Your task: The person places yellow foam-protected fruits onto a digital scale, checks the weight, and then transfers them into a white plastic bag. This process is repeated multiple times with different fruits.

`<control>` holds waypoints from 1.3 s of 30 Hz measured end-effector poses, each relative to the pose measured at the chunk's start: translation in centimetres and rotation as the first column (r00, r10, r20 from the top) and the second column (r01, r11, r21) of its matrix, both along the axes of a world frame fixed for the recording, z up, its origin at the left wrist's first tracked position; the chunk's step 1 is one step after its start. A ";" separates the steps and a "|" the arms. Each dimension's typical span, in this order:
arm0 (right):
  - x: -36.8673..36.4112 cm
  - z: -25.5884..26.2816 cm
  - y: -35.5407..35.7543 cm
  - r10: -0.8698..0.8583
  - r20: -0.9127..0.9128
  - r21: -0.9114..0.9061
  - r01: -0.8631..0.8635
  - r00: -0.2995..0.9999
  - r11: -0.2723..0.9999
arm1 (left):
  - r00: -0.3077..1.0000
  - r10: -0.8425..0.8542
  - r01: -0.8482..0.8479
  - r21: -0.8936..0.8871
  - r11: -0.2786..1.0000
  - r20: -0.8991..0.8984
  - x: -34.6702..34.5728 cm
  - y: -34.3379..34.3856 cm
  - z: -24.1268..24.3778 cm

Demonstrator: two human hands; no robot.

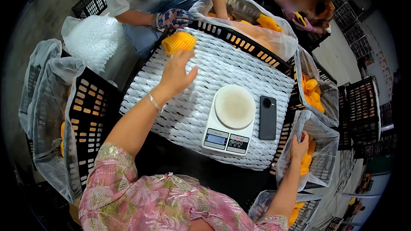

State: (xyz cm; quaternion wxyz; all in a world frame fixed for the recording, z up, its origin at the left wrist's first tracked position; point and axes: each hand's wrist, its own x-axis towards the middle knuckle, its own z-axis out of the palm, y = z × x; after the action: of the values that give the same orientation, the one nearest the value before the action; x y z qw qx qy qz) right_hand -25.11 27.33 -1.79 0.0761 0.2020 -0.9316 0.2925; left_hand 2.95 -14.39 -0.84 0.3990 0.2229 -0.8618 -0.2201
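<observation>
My left hand (178, 72), slightly blurred, reaches over the padded top, its thumb spread. Its fingertips meet the lower edge of a yellow foam-net bundle (179, 41); whether they grip it is unclear. At the right, my right hand (299, 146) has its fingers bent over the edge of a translucent plastic liner (285, 163) in a crate. Yellow foam-netted items (306, 163) lie inside that crate. Between my arms, a white digital kitchen scale (210, 128) stands with its round platform bare. Beside it lies a dark smartphone (267, 118), camera side up. White foam netting (199, 112) covers the work surface.
Lined black crates stand left (91, 96), beyond (244, 42) and right (321, 86), several with yellow-netted items. A person's gloved hand (175, 18) rests at the far edge; their other arm reaches into the far crate. Another person (308, 27) is at the upper right.
</observation>
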 end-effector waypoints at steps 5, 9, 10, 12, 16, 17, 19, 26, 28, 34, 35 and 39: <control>-0.5 -0.4 -0.1 -0.001 0.005 0.008 0.001 1.000 1.000 | 0.887 0.365 -0.284 -0.289 0.914 0.282 -3.2 -5.7 1.3; -2.0 -1.4 0.7 0.038 0.003 0.022 -0.038 0.999 0.999 | 0.703 0.248 -0.332 0.000 0.943 0.667 -4.1 -7.9 1.0; -2.0 -1.2 0.5 0.032 0.010 0.037 -0.033 0.999 0.999 | 0.714 0.255 -0.329 -0.009 0.944 0.652 -3.7 -8.2 0.5; -1.3 -0.4 0.0 0.023 0.070 0.059 -0.027 0.997 0.998 | 0.724 0.256 -0.327 -0.008 0.945 0.641 -3.7 -7.8 0.3; -1.2 -0.3 -0.4 0.010 0.057 0.076 -0.014 0.998 0.997 | 0.850 0.256 -0.286 -0.003 0.958 0.460 -2.2 -8.1 -0.4; -1.3 -0.5 -0.3 0.007 0.046 0.083 -0.011 0.999 0.997 | 0.915 0.162 -0.196 0.057 0.979 0.370 -2.3 -7.4 -0.3; -1.6 -0.9 -0.2 0.000 0.027 0.102 -0.003 1.000 0.995 | 0.985 -0.032 0.005 0.158 0.987 0.170 -2.3 -5.3 -0.1; -2.0 -1.4 0.3 0.027 0.014 0.095 -0.028 1.000 0.995 | 0.883 -0.393 0.408 -0.007 0.913 0.256 -5.6 10.5 1.2; -1.7 -1.3 0.1 0.031 0.037 0.063 -0.034 0.999 0.997 | 0.859 -0.457 0.472 -0.014 0.881 0.231 -5.7 11.3 1.1; -2.3 -1.7 0.6 0.011 0.011 0.020 -0.011 1.000 1.000 | 0.934 -0.338 0.358 0.302 0.884 -0.117 -3.3 6.8 -1.7; -2.9 -2.3 0.9 0.021 -0.007 0.012 -0.020 1.000 1.000 | 0.971 -0.235 0.237 0.236 0.942 -0.033 -2.6 5.3 -2.9; -2.7 -2.3 0.7 0.027 0.067 0.004 -0.028 0.997 1.000 | 0.867 0.102 -0.044 -0.130 0.991 0.487 -0.4 3.4 -7.1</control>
State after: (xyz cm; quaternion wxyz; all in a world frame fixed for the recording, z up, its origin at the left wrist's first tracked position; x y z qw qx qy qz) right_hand -27.79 28.07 -4.10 0.0401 0.2050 -0.9315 0.2977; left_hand 2.53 -11.02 -7.99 0.1864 0.2808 -0.9371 -0.0910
